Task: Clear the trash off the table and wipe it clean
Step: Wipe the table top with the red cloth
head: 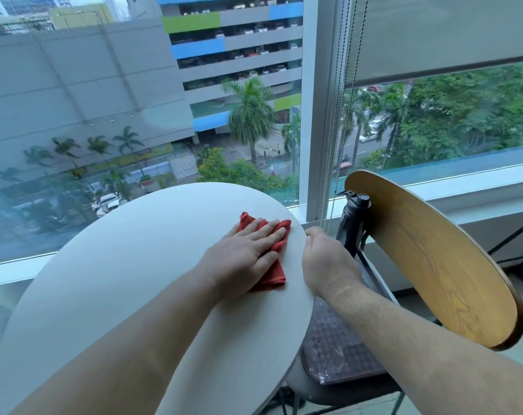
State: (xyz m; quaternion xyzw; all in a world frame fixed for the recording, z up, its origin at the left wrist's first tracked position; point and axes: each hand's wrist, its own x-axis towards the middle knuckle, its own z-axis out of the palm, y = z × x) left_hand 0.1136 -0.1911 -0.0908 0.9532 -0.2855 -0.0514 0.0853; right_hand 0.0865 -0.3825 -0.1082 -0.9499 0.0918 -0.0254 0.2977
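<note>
In the head view, the left hand (242, 253) lies flat with straight fingers pressing a red cloth (273, 272) onto the round white table (119, 265) near its right edge, while the right hand (326, 262) curls round that rim, beside a wooden chair (433, 265) carrying a black bottle (353, 217).

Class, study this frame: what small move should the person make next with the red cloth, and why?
Probably slide the left hand and the red cloth under it leftward across the round white table. The cloth lies by the table's right edge, most of the top stretches to its left, no trash shows, and the right hand grips the rim.
</note>
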